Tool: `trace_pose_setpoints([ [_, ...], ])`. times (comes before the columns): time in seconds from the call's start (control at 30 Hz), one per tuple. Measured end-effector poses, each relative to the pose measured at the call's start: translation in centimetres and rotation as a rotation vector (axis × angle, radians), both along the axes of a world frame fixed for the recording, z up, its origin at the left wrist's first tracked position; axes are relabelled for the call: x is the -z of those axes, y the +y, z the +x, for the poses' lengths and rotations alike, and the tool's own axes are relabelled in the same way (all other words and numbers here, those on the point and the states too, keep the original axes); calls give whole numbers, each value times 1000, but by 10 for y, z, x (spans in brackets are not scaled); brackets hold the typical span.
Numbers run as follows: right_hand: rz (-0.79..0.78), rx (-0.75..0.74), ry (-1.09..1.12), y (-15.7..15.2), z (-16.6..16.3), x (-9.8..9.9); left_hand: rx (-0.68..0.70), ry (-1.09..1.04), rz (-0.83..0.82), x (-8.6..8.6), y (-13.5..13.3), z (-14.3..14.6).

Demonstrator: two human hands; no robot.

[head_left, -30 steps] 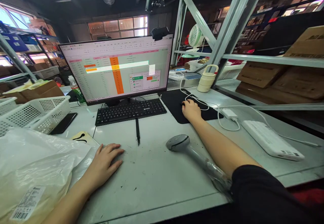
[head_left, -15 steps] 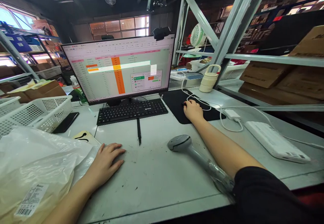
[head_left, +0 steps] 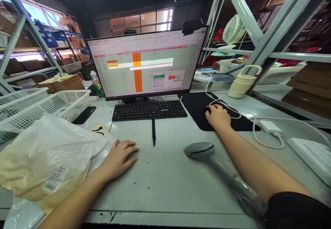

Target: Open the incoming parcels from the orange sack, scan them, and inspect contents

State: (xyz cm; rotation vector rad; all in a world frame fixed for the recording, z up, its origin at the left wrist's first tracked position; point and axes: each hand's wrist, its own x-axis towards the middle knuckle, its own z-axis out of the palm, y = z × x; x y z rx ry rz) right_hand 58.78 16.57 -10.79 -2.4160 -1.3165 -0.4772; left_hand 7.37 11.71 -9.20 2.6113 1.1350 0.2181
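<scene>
My left hand (head_left: 120,158) lies palm down on the grey desk, fingers spread and holding nothing. Beside it is a clear plastic bag (head_left: 51,146) with a barcode label and something pale yellow inside. My right hand (head_left: 218,118) is curled over a dark computer mouse (head_left: 206,108), mostly hidden under the palm, on a black mouse pad (head_left: 196,113). A grey barcode scanner (head_left: 200,150) lies left of my right forearm. Between the hands, a thin black pen-like tool (head_left: 153,132) rests below the black keyboard (head_left: 150,110). The monitor (head_left: 144,67) displays a spreadsheet with orange cells.
White perforated baskets (head_left: 74,99) and a dark phone (head_left: 85,114) stand at the left, near a green-labelled bottle (head_left: 97,86). On the right are a cream flask (head_left: 241,84), white cables with an adapter (head_left: 270,127), and a white power strip-like block (head_left: 312,156). Metal shelving rises behind.
The view has swung left, so things appear farther right. On the screen, the small pale box has given way to a pale strip under the highlighted row. Both hands keep their places.
</scene>
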Motion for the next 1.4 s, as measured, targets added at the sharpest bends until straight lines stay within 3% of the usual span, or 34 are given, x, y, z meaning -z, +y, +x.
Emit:
trace_pose_setpoints([
  [0.87,17,-8,24,-3,-6,-2,-1,8,6,5,4,-4],
  [1.13,102,-47,-24,-7,-6,-5,-5,-5,3,5,3,-3],
  [1.4,-25,22,33,-6,-5,-2,13,-18,35,7,5,-5],
])
